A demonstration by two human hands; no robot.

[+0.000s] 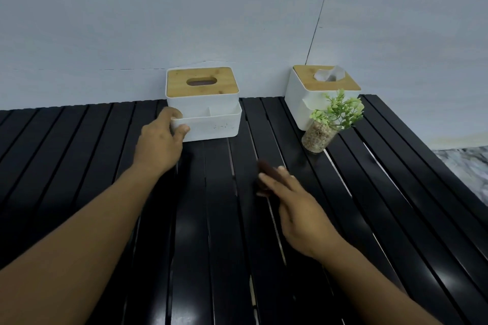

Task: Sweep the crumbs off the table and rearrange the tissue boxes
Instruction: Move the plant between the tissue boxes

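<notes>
Fingers (173, 113) of left hand (158, 145) around tissue box (211, 125)

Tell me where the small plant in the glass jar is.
In the head view, the plant in its glass jar stands on the right of the black slatted table, just in front of the tissue box with a tissue poking out.

A black slatted worktop (79, 140) meets a pale wall (158, 8) at the far side. The left box (211, 124), white with a wooden lid, stands against the wall. The left grip (161, 142) holds the near left corner of its front tray, thumb on the face and fingers over the rim. The right box (295, 95) stands far right, with a tissue (330, 75) poking out. A jar (318, 137) with a green sprig stands just in front of it. The right grip (298, 208) hovers mid-worktop over a blurred dark thing (265, 170). I cannot tell whether it holds it.
</notes>
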